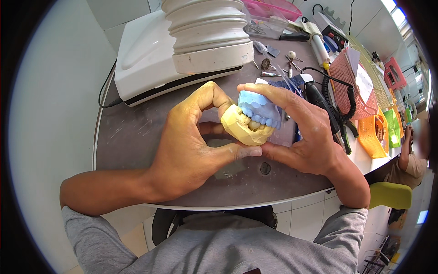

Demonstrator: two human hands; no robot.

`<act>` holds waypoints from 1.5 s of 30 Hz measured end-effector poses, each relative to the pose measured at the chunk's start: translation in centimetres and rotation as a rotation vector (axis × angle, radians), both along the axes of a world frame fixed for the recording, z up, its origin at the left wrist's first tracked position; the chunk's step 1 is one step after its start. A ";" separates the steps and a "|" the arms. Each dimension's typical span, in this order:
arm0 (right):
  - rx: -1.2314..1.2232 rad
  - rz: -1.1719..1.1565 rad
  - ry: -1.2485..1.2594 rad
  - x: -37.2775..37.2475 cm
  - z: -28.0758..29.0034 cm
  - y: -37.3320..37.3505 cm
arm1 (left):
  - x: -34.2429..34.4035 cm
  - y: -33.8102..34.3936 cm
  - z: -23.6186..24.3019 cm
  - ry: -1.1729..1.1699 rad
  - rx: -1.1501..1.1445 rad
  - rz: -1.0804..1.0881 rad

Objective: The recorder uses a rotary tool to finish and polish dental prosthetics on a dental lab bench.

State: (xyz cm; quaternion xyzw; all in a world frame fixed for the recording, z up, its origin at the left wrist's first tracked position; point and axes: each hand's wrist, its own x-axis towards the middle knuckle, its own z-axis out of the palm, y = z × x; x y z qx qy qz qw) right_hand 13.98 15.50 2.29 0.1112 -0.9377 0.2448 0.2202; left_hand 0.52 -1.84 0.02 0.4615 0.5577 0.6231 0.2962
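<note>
Dark counter [130, 141] carries a white machine [143, 55] at far left; a ribbed hose [205, 32] overlaps it in view. Small tools [265, 64] lie right of the hose; a pink basket [353, 84] stands at far right. Yellow cast [238, 125] and blue cast [253, 99] are held above the counter, blue uppermost, tooth rows facing. Left hand [187, 132]: clamped on the yellow cast, thumb beneath. Right hand [308, 125]: clamped across both casts, index finger on the blue cast, thumb below.
</note>
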 end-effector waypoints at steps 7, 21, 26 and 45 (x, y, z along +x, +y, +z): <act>-0.047 -0.052 0.035 0.2 0.1 -0.2 | 0.3 0.0 0.6 -0.184 -0.039 -0.024; -0.051 -0.086 0.066 -0.2 -0.3 -0.3 | -1.0 0.0 -0.4 0.286 0.143 -0.042; -0.049 -0.072 0.086 -0.3 -0.4 -0.2 | -1.0 -0.1 -0.6 0.291 0.152 -0.035; -0.079 -0.051 0.096 -0.2 -0.3 0.2 | -0.2 0.0 -0.2 0.044 0.066 -0.024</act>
